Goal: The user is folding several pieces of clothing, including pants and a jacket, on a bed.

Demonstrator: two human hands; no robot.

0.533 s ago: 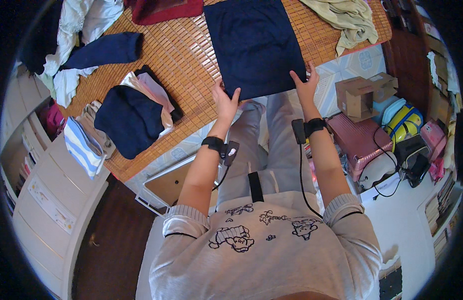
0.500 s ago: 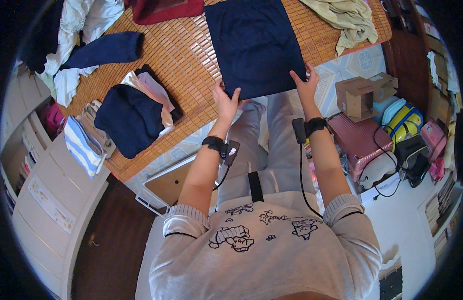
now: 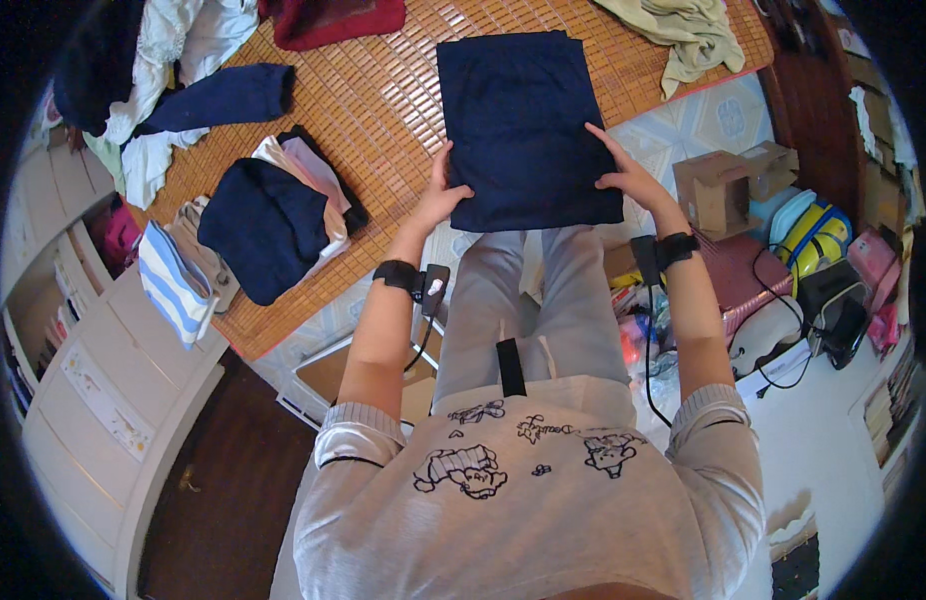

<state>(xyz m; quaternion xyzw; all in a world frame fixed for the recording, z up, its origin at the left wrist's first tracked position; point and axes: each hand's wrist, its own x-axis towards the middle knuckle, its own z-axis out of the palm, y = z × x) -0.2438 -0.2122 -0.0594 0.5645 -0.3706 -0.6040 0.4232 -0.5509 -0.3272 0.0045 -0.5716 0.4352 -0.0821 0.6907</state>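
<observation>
A folded dark navy garment (image 3: 528,135) lies nearly square in front of me, its near edge reaching past the table's edge over my legs. A second layer peeks out at its far right corner. My left hand (image 3: 442,195) grips its left side, thumb on top near the lower corner. On the opposite side, my right hand (image 3: 631,172) holds the right edge, with thumb and fingers spread along it. The fingertips under the cloth are hidden. Both wrists carry black straps with small boxes and cables.
On the bamboo-mat table (image 3: 383,130) sits a pile of folded clothes (image 3: 268,230) at left. Loose white and navy clothes (image 3: 218,100) lie beyond it. A dark red cloth (image 3: 338,20) and a pale yellow cloth (image 3: 683,40) are farther back. Cardboard boxes (image 3: 713,190) and bags stand right.
The navy garment now looks shorter, with its far edge closer and its near edge nearer me. My hands have shifted from its near corners to its sides.
</observation>
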